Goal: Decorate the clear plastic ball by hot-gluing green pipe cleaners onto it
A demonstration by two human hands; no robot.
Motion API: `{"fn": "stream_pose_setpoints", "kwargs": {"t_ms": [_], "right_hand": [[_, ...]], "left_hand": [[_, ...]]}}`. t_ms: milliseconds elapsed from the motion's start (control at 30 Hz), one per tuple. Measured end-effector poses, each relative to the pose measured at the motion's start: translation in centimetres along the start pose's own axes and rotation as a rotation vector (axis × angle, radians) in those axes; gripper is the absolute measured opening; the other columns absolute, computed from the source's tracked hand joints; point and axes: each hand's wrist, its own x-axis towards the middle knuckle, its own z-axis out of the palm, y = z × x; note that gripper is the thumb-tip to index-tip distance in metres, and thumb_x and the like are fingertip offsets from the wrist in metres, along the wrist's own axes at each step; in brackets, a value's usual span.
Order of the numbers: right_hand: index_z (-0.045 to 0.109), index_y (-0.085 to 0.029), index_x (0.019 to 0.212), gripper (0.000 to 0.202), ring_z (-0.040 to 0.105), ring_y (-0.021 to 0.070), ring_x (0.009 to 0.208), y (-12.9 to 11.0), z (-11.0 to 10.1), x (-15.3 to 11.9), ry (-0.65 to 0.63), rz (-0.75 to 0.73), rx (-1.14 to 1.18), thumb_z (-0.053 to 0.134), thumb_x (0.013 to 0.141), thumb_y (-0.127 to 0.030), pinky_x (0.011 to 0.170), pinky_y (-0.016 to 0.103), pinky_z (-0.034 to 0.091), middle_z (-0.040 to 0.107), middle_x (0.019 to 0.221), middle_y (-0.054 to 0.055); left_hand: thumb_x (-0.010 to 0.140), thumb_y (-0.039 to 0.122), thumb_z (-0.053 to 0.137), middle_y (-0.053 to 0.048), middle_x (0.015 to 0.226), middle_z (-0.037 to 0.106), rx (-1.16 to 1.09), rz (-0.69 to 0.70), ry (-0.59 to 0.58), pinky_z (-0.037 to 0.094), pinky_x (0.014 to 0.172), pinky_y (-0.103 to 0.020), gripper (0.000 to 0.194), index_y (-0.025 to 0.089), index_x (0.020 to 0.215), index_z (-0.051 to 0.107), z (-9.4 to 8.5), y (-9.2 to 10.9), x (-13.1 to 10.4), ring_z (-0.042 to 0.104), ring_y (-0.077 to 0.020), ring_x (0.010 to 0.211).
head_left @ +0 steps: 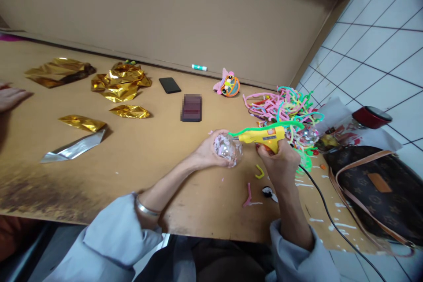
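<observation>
My left hand (pixel 211 152) is wrapped round a clear plastic ball (pixel 233 153) with pale pink bits stuck on it. In my right hand (pixel 280 158) is a yellow hot glue gun (pixel 264 135), its nozzle at the top of the ball. A green pipe cleaner (pixel 269 127) runs along above the gun, its left end near the ball; what holds it up I cannot tell. Below the gun lie a yellow pipe cleaner piece (pixel 260 172), a pink pipe cleaner piece (pixel 248 194) and a small black-and-white piece (pixel 269 192).
Behind my right hand spreads a heap of coloured pipe cleaners (pixel 280 108). A brown handbag (pixel 373 189) stands right, near the glue gun's cord (pixel 325 205). Farther back are a decorated figure (pixel 228 84), a phone (pixel 169 85) and gold foil (pixel 122 81). Another person's hand (pixel 13 97) rests left.
</observation>
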Motion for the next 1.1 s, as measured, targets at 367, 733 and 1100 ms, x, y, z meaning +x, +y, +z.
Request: {"fn": "stream_pose_setpoints", "kwargs": {"t_ms": [367,733,1100], "right_hand": [[0.048,-0.024,0.066,0.019,0.045,0.0158,0.048,0.16,0.55,-0.14,0.020,0.023,-0.053,0.057,0.075,-0.037,0.050,0.027,0.029,0.052,0.053,-0.001],[0.054,-0.021,0.072,0.016,0.045,0.0156,0.051,0.07,0.26,0.02,-0.062,0.050,-0.069,0.055,0.076,-0.036,0.051,0.026,0.028,0.054,0.057,-0.001],[0.051,-0.023,0.065,0.020,0.046,0.0161,0.050,0.08,0.22,-0.13,-0.016,0.044,-0.038,0.055,0.077,-0.038,0.052,0.027,0.029,0.054,0.056,0.000]], "left_hand": [[0.043,0.019,0.087,-0.005,0.109,0.061,0.034,0.019,-0.021,0.050,0.087,-0.036,0.090,0.020,0.122,0.045,0.69,0.22,-0.19,0.060,-0.0234,0.102],[0.044,0.018,0.086,-0.005,0.109,0.062,0.017,-0.006,-0.038,0.050,0.087,-0.037,0.089,0.020,0.123,0.045,0.88,0.58,-0.29,0.062,-0.0224,0.100],[0.045,0.017,0.084,-0.005,0.111,0.062,0.072,0.004,-0.029,0.050,0.091,-0.037,0.089,0.019,0.124,0.043,0.60,0.63,-0.28,0.061,-0.0226,0.103]]}}
